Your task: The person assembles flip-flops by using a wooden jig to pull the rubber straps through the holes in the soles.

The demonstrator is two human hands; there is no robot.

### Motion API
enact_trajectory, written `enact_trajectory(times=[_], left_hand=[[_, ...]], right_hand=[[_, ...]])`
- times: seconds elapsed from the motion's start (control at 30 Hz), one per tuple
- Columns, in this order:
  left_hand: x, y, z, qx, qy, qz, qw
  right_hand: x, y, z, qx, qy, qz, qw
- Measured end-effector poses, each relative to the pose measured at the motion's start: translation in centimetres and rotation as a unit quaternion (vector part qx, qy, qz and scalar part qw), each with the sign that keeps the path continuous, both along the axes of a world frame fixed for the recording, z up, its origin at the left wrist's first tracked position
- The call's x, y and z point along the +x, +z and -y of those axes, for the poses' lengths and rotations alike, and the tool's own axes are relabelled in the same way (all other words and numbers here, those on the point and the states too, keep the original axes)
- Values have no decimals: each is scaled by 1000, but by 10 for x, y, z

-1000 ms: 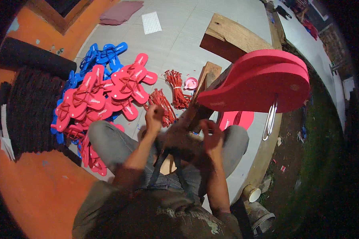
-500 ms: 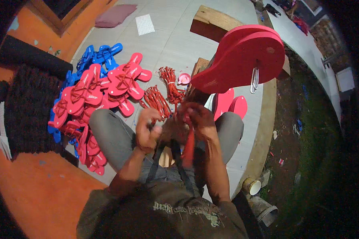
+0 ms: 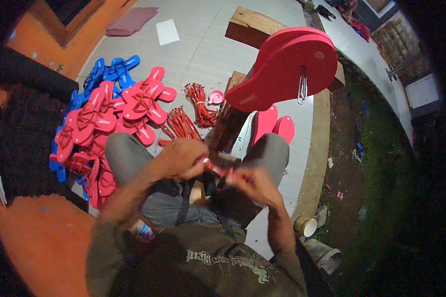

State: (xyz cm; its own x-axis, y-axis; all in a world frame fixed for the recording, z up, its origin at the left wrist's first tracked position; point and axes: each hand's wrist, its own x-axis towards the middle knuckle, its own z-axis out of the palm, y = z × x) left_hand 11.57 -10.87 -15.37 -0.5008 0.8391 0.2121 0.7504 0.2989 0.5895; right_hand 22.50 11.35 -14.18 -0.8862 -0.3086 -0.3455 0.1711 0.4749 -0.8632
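Over my lap, my left hand (image 3: 186, 157) and my right hand (image 3: 256, 184) are both closed on a shiny red sandal strap (image 3: 214, 168), stretched between them and smeared by motion. Just beyond my hands, large pink foam soles (image 3: 292, 69) are stacked on a wooden stand (image 3: 229, 123), with a looped metal wire (image 3: 302, 89) sticking out of the front one. To the left of the stand, on the floor, lie a tied bundle of red straps (image 3: 198, 104) and a looser heap of red straps (image 3: 182, 123).
Finished pink flip-flops (image 3: 96, 119) and blue flip-flops (image 3: 119, 69) pile up at my left, beside a black stack (image 3: 27, 143). A small pink dish (image 3: 216, 97) sits near the straps. More pink soles (image 3: 266, 121) lie by my right knee; a pale tub (image 3: 307, 226) stands at lower right.
My left hand has swung across toward my right hand, and the red strap that hung below my right hand now spans both hands. The whole view has shifted slightly.
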Motion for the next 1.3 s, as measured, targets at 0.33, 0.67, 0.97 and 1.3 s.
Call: enact_trajectory(times=[0.33,0.67,0.97,1.3], left_hand=[[7,108,93,-133,-99,-43,985],[-28,-159,-71,-122,106,198,967],[-26,-38,-46,-18,-96,279,955],[-39,-77,-19,-56,35,264,962]], right_hand=[[102,91,-68,-27,-30,40,998],[-28,-4,6,-168,-123,-5,978],[-66,-23,32,-226,-381,-63,894],[-65,-83,50,-73,-394,-143,905]])
